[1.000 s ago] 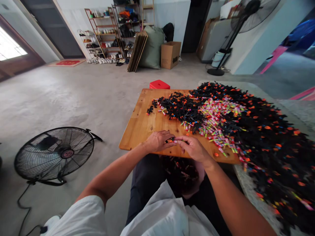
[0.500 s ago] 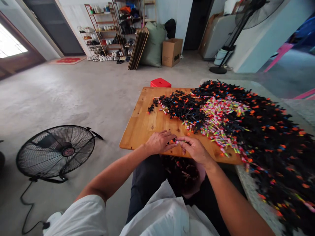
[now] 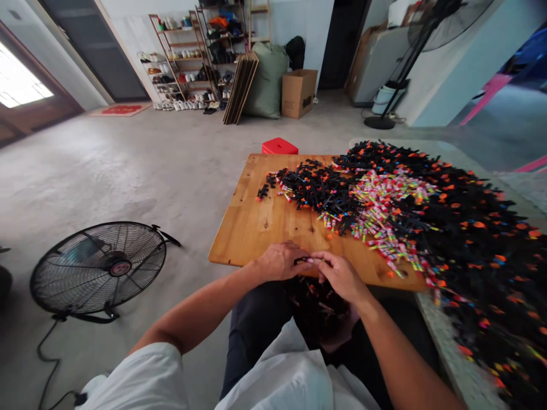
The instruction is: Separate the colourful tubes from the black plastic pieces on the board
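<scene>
My left hand (image 3: 281,261) and my right hand (image 3: 341,274) meet at the near edge of a wooden board (image 3: 256,222). Both pinch one small black stick-like piece (image 3: 304,260) between their fingertips. A big heap of black pieces with orange tips (image 3: 461,228) covers the board's right side and the surface beyond. A patch of bright multicoloured small pieces (image 3: 384,210) lies in its middle. More finished-looking dark pieces (image 3: 318,304) lie in my lap below the hands.
A floor fan (image 3: 100,267) with its cord stands on the concrete floor at the left. A red stool (image 3: 279,146) sits behind the board. Farther back are shoe racks (image 3: 183,62), a cardboard box (image 3: 298,93) and a standing fan (image 3: 399,62).
Both hands have drawn back slightly toward me, to the board's near edge, still pinching the small piece. The camera view shifted a little.
</scene>
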Demonstrator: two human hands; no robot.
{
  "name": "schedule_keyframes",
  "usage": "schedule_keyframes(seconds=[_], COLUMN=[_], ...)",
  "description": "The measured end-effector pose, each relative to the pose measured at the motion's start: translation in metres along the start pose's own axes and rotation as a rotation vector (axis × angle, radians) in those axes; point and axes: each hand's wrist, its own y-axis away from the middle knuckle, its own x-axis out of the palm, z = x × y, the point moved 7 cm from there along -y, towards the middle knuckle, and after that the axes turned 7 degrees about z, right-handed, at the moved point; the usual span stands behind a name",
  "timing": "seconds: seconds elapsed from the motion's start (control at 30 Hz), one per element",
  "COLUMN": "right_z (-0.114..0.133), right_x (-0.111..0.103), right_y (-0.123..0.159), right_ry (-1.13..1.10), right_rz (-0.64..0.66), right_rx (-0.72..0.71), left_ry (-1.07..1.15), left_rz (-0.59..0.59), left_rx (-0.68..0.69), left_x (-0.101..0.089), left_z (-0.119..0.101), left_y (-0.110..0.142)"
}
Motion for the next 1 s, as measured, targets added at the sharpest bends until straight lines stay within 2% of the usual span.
schedule_keyframes(seconds=[0.07,0.1,0.17,0.2,0.23,0.27,0.3,0.37,0.43,0.5,0.6,0.73,0.83,0.9,1.0], right_z=[-0.009,-0.014,-0.023,-0.026,-0.027,-0.025,-0.021,-0.005,0.017,0.037,0.061,0.075,0.073,0.068,0.064], right_x=[-0.002,-0.004,-0.007,-0.010,-0.012,-0.014,-0.016,-0.018,-0.016,-0.014,-0.010,0.007,0.012,0.009,0.000], right_y=[0.010,0.016,0.024,0.027,0.026,0.023,0.016,-0.009,-0.046,-0.091,-0.158,-0.227,-0.253,-0.259,-0.257], right_ry=[0.103,0.150,0.244,0.296,0.353,0.411,0.464,0.545,0.607,0.713,0.841,0.836,0.812,0.792,0.750], right_rz=[0.116,0.183,0.307,0.348,0.374,0.377,0.361,0.291,0.189,0.069,-0.103,-0.144,-0.164,-0.179,-0.191], right_rx=[0.037,0.050,0.077,0.089,0.101,0.106,0.097,0.042,-0.028,-0.042,0.003,0.047,0.105,0.142,0.158], left_ry=[0.040,0.052,0.037,0.012,-0.014,-0.036,-0.044,-0.050,-0.045,-0.038,-0.021,0.012,0.042,0.120,0.446], left_rz=[0.001,-0.041,-0.180,-0.243,-0.253,-0.229,-0.236,-0.240,-0.236,-0.214,-0.177,-0.130,-0.133,-0.187,-0.260], left_rx=[0.052,0.023,-0.199,-0.375,-0.562,-0.732,-0.804,-0.899,-0.939,-0.961,-0.940,-0.866,-0.829,-0.794,-0.670], left_x=[-0.008,-0.018,-0.047,-0.062,-0.074,-0.082,-0.091,-0.102,-0.103,-0.098,-0.086,-0.070,-0.063,-0.061,-0.056], left_z=[0.021,0.040,0.095,0.127,0.158,0.186,0.206,0.236,0.255,0.266,0.271,0.261,0.246,0.234,0.211], left_y=[-0.004,-0.008,-0.017,-0.020,-0.022,-0.023,-0.028,-0.036,-0.043,-0.048,-0.048,-0.030,-0.004,0.014,0.033])
